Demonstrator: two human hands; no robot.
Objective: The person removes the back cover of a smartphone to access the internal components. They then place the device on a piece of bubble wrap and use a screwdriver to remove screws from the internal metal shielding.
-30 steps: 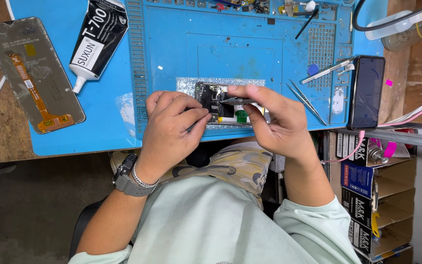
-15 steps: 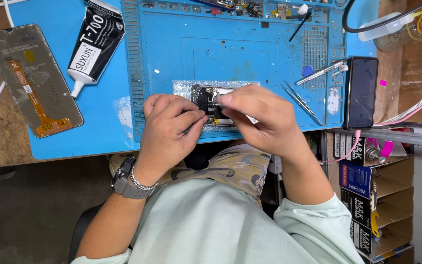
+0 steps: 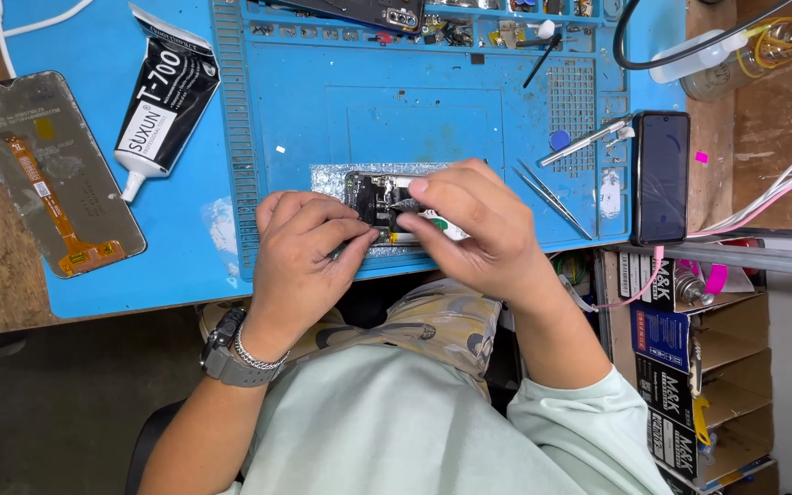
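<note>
opened phone: back cover off, dark inner parts and a small circuit area showing; lies on a strip of silver foil near the front edge of the blue work mat, roughly at the middle of the scene.

left hand: rests on the near left end of the opened phone, fingers curled together and pinched on a thin dark tool whose tip meets the phone's inside; a grey wristwatch and a metal bracelet sit on the wrist.

right hand: lies over the right part of the opened phone, fingers bent down onto its upper edge and pressed against it; whether they clamp a small part cannot be told.

other items, all on the tabletop:
- black glue tube with a white nozzle, far left of the mat, lying slanted.
- detached screen panel with an orange flex ribbon, at the left edge, face down.
- second dark phone, upright along the mat's right border, well apart from the hands.
- metal tweezers, just right of the right hand, and another pair beside the dark phone.
- tray row of small parts along the mat's far edge.
- clear bottle at the far right corner.
- cardboard boxes stacked on a shelf at the near right.
</note>
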